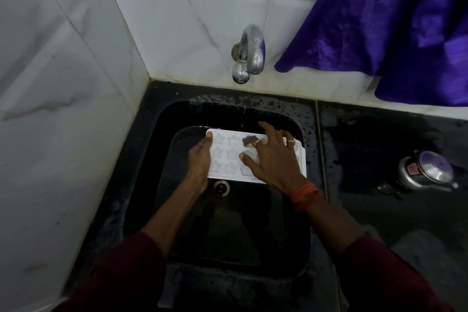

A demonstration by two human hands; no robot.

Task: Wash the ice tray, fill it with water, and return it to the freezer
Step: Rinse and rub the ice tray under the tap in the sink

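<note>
A white ice tray point(228, 157) with star-shaped cups is held over the black sink point(298, 210), below the wall tap. My left hand point(200, 162) grips its left edge, thumb on the top rim. My right hand point(273, 157) lies spread over the right half of the tray, fingers pressing into the cups; it wears rings and an orange wrist thread. A thin trickle of water falls from the tap point(249, 53) toward the tray's far edge.
The sink drain point(221, 187) sits just below the tray. A steel pressure cooker point(428, 171) stands on the wet black counter at right. A purple cloth point(395, 25) hangs over the tiled wall at upper right. White tiled walls close the left and back.
</note>
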